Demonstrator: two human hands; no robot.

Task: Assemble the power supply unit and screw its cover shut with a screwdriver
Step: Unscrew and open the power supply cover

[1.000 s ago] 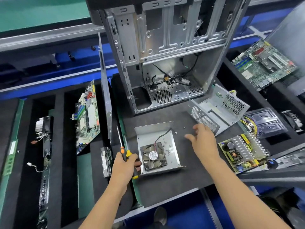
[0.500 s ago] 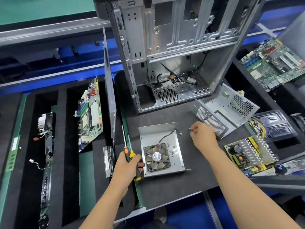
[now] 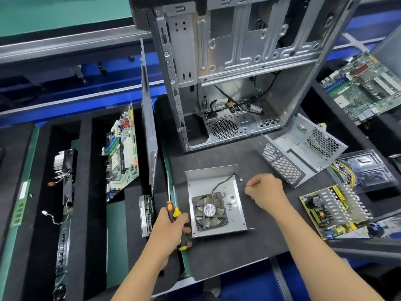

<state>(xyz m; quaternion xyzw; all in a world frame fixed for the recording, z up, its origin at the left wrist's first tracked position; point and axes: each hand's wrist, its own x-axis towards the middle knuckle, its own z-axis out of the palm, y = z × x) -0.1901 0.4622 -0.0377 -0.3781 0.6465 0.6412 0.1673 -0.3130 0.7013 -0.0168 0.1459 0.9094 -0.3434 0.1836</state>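
Done: nothing joined yet; your grey sheet-metal cover with its black fan (image 3: 213,203) lies flat on the dark tabletop (image 3: 227,257), loose screws (image 3: 229,199) on it.
Left: the green circuit board (image 3: 334,210) at right and the perforated metal housing (image 3: 301,151) beyond it are apart, unassembled.
Hands: your left hand (image 3: 170,224) grips the orange-and-black screwdriver (image 3: 173,216); your right hand (image 3: 265,190) is curled closed.
Hidden: whether those fingers pinch a screw, you cannot tell.
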